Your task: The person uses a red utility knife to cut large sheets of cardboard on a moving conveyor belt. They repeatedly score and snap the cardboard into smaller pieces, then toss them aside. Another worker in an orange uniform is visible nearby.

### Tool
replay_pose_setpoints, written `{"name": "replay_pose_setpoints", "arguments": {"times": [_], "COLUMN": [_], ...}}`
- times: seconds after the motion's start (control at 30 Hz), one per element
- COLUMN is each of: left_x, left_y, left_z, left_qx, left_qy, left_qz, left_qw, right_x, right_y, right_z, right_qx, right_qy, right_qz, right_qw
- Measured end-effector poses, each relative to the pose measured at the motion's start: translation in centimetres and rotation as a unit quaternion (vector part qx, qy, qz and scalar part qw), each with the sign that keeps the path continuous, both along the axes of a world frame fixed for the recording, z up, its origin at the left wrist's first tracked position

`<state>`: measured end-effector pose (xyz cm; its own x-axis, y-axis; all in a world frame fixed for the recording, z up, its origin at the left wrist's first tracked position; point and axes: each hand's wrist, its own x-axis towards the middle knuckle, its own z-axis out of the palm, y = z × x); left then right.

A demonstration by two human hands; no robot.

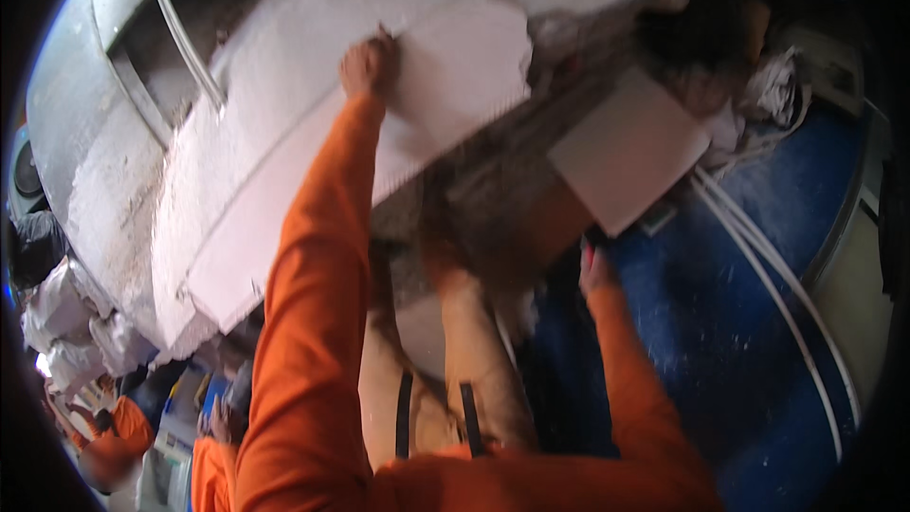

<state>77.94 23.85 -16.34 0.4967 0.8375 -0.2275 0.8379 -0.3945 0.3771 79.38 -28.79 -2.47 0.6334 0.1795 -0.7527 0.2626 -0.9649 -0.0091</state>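
Left hand (368, 68) was top centre of the frame, fingers curled, on the long pale sheet (464, 62); couldn't tell if it gripped anything. Sheet ran diagonally from lower left to top centre, ragged at its upper-right end, on a dusty pale surface (118, 218). Right hand (597, 275) was right of centre, just below the near corner of a squarish pale panel (630, 152). Small red item (588, 254) showed at its fingers; too blurred to say whether gripped. Blue floor (664, 351) filled lower right, two white lines (768, 270) across it. White bags (71, 322) sat at left; a co-worker in orange (128, 427) was lower left.
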Motion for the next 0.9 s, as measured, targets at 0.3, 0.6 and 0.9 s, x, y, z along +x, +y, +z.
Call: {"name": "replay_pose_setpoints", "arguments": {"times": [0.3, 0.6, 0.9], "left_x": [0.2, -0.8, -1.4], "left_y": [-0.3, 0.0, 1.0], "left_z": [6.6, 11.6, 13.5], "left_qx": [-0.055, 0.006, 0.014], "left_qy": [0.035, 0.002, -0.004], "left_qz": [0.000, 0.009, 0.004], "left_qw": [0.998, 1.000, 1.000], "right_x": [14.9, 16.8, 17.2], "right_y": [29.3, 35.5, 36.3], "right_z": [-6.6, -4.5, -0.7], "right_qx": [0.404, 0.379, 0.319], "right_qy": [-0.258, -0.293, -0.204], "right_qz": [-0.105, -0.181, -0.211], "right_qw": [0.871, 0.859, 0.901]}}
